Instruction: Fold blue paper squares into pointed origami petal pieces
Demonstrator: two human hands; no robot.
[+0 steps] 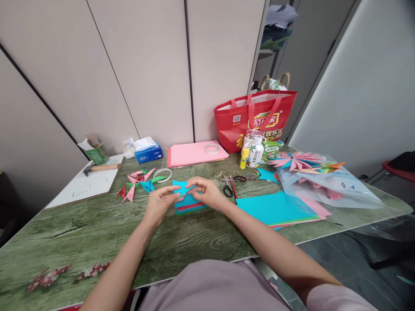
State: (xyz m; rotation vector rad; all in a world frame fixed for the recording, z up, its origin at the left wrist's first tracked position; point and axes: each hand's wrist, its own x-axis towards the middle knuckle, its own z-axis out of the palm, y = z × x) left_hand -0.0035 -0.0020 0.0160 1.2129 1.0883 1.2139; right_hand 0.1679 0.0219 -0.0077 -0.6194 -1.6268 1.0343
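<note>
"Where can passage be found right now?"

"Near left! A wide stretch of bare tabletop (81, 237) is offered beside the left forearm (136, 242)."

"And straight ahead?"

"Tight! The space below the left hand (161, 199) and right hand (207, 193) is taken by a small paper stack (191, 208); to the left, folded paper pieces (130, 194) are met, and farther back, pink sheets (191, 155)."

"Off to the right?"

"Low scissors (228, 181) and a red pencil (234, 190) must be cleared, then blue sheets (275, 207). Behind, the way is blocked by a white bottle (255, 154) and a tall red bag (230, 125); the far right is filled by a plastic bag (353, 188)."
</note>
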